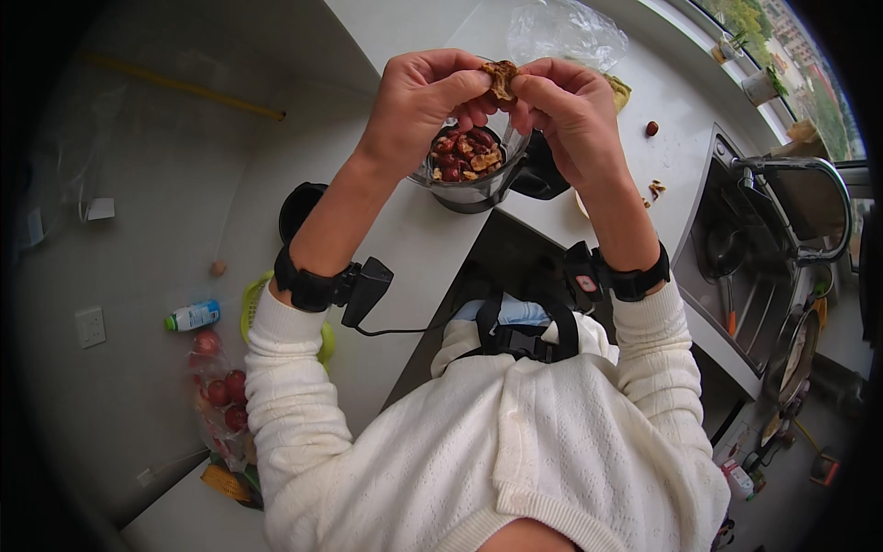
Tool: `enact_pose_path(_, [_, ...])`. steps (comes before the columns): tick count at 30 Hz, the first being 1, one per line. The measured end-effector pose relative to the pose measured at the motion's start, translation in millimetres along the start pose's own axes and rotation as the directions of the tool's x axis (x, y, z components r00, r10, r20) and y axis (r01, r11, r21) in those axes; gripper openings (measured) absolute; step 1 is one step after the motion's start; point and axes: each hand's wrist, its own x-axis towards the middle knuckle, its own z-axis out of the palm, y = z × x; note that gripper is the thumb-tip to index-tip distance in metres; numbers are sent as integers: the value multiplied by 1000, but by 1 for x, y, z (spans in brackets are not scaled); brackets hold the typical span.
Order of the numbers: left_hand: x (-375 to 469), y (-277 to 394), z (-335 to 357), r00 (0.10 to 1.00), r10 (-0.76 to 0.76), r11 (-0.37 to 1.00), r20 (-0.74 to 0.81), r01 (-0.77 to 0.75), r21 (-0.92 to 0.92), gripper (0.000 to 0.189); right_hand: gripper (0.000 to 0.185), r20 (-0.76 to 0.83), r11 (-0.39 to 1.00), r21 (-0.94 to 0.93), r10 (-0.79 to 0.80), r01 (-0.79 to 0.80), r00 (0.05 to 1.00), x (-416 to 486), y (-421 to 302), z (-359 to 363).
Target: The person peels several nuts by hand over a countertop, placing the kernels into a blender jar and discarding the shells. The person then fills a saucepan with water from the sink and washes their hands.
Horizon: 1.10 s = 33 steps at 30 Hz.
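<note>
My left hand (431, 90) and my right hand (576, 100) pinch one wrinkled brown piece, apparently a walnut kernel (501, 81), between thumbs and fingertips. They hold it above a clear jug (476, 196) with a dark base, perhaps a blender jug. Inside the jug lie red dates (450, 171) and broken walnut pieces (485, 161). A black part (545, 171), perhaps the jug's handle, shows beneath my right hand. My fingers hide part of the jug's far rim. Each wrist wears a black strap with a small device.
A clear plastic bag (566, 34) lies beyond my hands. On the right counter are a single date (652, 128), walnut bits (657, 188) and a sink (690, 269) with a faucet (838, 200). Leftward are a green basket (325, 345), bagged red apples (218, 393) and a bottle (194, 315).
</note>
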Motion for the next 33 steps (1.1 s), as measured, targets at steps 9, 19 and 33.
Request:
enact_pose_path(9, [-8, 9, 12, 990, -99, 939, -100, 126, 320, 19, 18, -144, 915, -351, -262, 198, 954, -12, 3, 11])
enact_pose_path(19, [-11, 11, 25, 992, -37, 930, -118, 77, 359, 17, 17, -107, 836, -488, -343, 251, 933, -23, 2, 12])
enact_pose_path(33, [-9, 7, 24, 1000, 7, 928, -11, -3, 372, 13, 13, -85, 908, -403, -166, 119, 982, -29, -6, 5])
